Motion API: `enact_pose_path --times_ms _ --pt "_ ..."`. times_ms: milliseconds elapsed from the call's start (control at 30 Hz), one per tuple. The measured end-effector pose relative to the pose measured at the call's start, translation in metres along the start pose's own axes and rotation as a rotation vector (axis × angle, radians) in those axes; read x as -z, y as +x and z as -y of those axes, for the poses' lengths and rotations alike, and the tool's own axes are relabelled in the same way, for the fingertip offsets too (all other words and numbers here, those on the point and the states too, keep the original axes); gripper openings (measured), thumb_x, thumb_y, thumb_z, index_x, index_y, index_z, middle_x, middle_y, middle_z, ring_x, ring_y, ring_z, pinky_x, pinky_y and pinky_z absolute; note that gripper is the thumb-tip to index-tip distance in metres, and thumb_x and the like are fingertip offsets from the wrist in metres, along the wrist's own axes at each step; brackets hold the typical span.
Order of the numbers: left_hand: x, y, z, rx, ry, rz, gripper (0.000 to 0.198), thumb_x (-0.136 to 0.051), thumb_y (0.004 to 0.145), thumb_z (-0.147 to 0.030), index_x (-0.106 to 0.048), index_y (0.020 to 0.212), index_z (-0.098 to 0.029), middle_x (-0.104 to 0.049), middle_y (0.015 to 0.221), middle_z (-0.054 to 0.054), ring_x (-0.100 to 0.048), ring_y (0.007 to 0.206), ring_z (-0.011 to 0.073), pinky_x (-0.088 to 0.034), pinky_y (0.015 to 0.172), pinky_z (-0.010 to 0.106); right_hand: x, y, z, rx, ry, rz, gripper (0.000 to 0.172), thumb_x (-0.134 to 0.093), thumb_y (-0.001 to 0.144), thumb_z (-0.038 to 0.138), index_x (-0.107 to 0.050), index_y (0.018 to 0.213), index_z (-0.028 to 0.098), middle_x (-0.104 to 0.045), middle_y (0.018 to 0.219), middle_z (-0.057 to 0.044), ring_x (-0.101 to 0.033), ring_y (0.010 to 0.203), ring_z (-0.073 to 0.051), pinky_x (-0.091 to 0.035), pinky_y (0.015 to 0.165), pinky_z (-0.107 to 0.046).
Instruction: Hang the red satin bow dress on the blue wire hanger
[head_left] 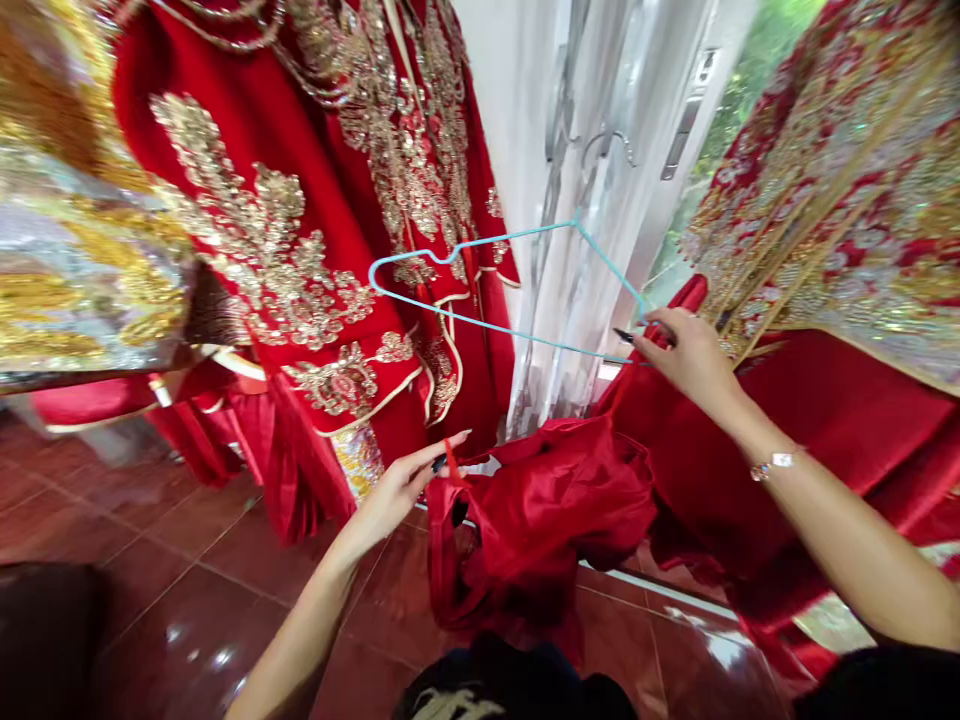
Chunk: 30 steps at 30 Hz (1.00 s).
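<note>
The right hand (679,350) is drawn narrow, thumb and fingers pinching the near right end of a light blue hanger (525,231). Its fingers curl over the wire, and the dark thumbnail points left along the lower bar. A bracelet (772,463) circles the wrist below.

The left hand (409,475) is lower and well apart from the other. Its thumb and a finger close on a thin red strap (451,458) at the left edge of a loose red garment (540,490), while another finger reaches forward past it. (The strap makes a small loop at the fingertips, too fine to follow exactly.)

The red garment hangs slack between the two arms, its cloth bunched and folded, with a gap showing at its left side. A narrow red strip rises from its upper right part towards the hanger; whether it is hooked over the wire, I cannot tell. The hanger is tilted, its metal hook pointing upwards in front of a pale curtain (517,80), and its rounded left end sits before a red jacket (330,250) worked in gold.

To the right of the curtain hangs a beaded garment (847,180) above red cloth, just beyond the right hand. At the far left is a yellow and silvery garment (90,250). Below spreads a glossy reddish tiled floor (180,580).
</note>
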<state>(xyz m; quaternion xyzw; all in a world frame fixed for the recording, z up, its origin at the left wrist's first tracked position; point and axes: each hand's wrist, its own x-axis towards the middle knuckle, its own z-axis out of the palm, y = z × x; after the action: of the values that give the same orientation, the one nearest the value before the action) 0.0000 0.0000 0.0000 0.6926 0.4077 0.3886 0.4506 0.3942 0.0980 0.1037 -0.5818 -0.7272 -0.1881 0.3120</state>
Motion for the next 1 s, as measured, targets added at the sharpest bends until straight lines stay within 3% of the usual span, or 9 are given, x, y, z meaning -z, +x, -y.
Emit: enact_pose_path --times_ms 133,267,433,633,800,1000 --pt "0.013 0.013 -0.023 -0.040 -0.202 -0.083 0.048 -0.062 0.087 -0.028 -0.067 0.134 -0.020 -0.054 0.151 0.012 -0.071 0.115 0.0318 -0.039 0.119 0.053 0.012 0.007 -0.020 0.001 -0.193 -0.086 0.034 -0.053 0.089 0.035 -0.071 0.107 0.013 -0.064 0.093 -0.012 -0.055 0.079 -0.020 -0.037 0.067 -0.030" --pt "0.030 0.035 -0.039 -0.125 -0.417 -0.280 0.053 -0.061 0.078 -0.023 -0.069 0.130 -0.018 -0.055 0.150 0.013 -0.077 0.098 0.0272 -0.055 0.104 0.048 0.020 0.013 -0.034 -0.057 -0.361 -0.134 0.041 -0.046 0.093 0.043 -0.070 0.110 0.014 -0.064 0.101 -0.014 -0.055 0.082 -0.021 -0.028 0.057 -0.030" --pt "0.045 0.055 -0.057 -0.142 -0.429 -0.381 0.056 -0.066 0.081 -0.046 -0.069 0.126 -0.013 -0.059 0.145 0.018 -0.078 0.078 0.0212 -0.065 0.083 0.037 0.016 0.016 -0.042 -0.037 -0.446 -0.134 0.048 -0.041 0.095 0.046 -0.070 0.111 0.012 -0.064 0.095 -0.014 -0.053 0.078 -0.021 -0.022 0.052 -0.029" --pt "0.057 0.060 -0.080 -0.175 -0.264 -0.347 0.066 -0.059 0.086 -0.067 -0.070 0.123 -0.013 -0.059 0.145 0.020 -0.078 0.077 0.0191 -0.065 0.074 0.030 0.009 0.015 -0.046 0.026 -0.431 -0.210 0.052 -0.038 0.097 0.047 -0.072 0.110 0.010 -0.067 0.096 -0.015 -0.053 0.073 -0.019 -0.022 0.051 -0.028" --pt "0.062 0.075 -0.105 -0.116 -0.144 -0.289 0.068 -0.042 0.096 -0.068 -0.069 0.125 -0.012 -0.061 0.141 0.021 -0.078 0.081 0.0180 -0.063 0.070 0.025 0.009 0.014 -0.047 0.038 -0.418 -0.230 0.051 -0.037 0.098 0.044 -0.072 0.112 0.010 -0.068 0.091 -0.016 -0.056 0.074 -0.021 -0.023 0.051 -0.029" --pt "0.055 0.109 -0.134 -0.006 -0.043 -0.149 0.072 -0.035 0.100 -0.066 -0.068 0.124 -0.007 -0.067 0.129 0.022 -0.077 0.073 0.0179 -0.062 0.065 0.025 0.000 0.014 -0.053 0.101 -0.383 -0.260 0.049 -0.038 0.096 0.044 -0.071 0.108 0.010 -0.069 0.093 -0.017 -0.063 0.090 -0.026 -0.028 0.053 -0.031"
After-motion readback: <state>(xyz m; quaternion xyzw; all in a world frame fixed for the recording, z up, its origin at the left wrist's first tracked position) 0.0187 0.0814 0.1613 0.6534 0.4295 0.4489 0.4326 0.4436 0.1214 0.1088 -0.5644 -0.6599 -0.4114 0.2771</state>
